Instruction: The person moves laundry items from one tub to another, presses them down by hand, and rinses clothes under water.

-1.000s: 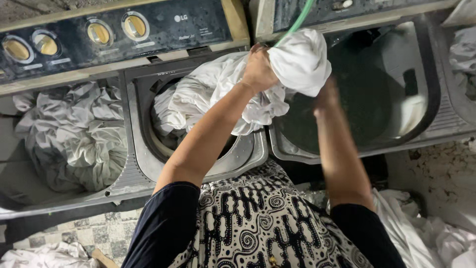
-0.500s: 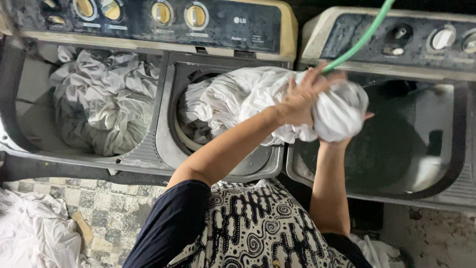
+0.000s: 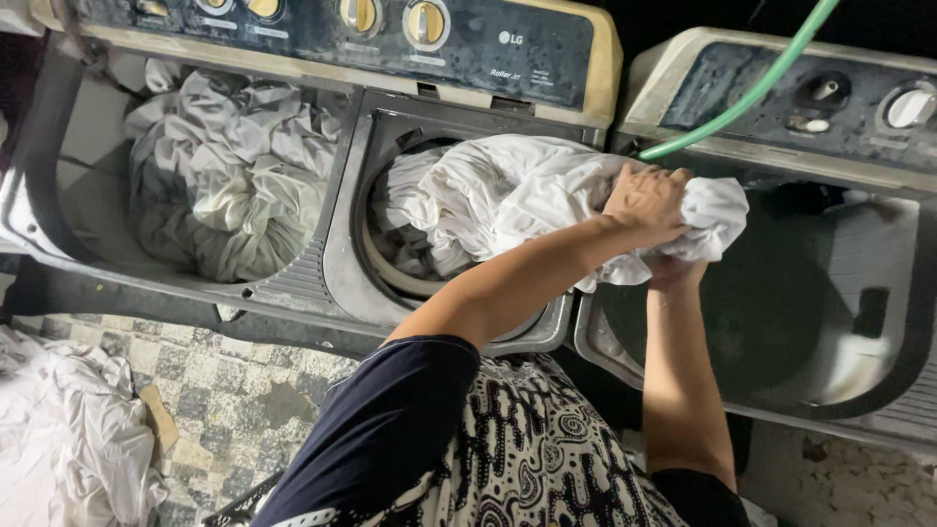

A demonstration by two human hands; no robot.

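Observation:
A wet white sheet (image 3: 488, 195) trails out of the round spin tub (image 3: 386, 268) of the left washing machine and reaches over the rim of the right machine. My left hand (image 3: 644, 200) grips the bunched end of the sheet from above. My right hand (image 3: 673, 268) holds the same bunch from underneath and is mostly hidden by the cloth. The bunch hangs over the left edge of the right machine's dark tub (image 3: 791, 312).
The left machine's wash tub (image 3: 59, 195) holds a heap of grey-white laundry (image 3: 224, 181). A green hose (image 3: 756, 88) runs across the right machine's control panel. A pile of white cloth (image 3: 68, 439) lies on the checkered floor (image 3: 234, 390) at lower left.
The bunched sheet has come lower, toward the rim between the two machines. My left hand has closed down on top of it, and my view has swung left.

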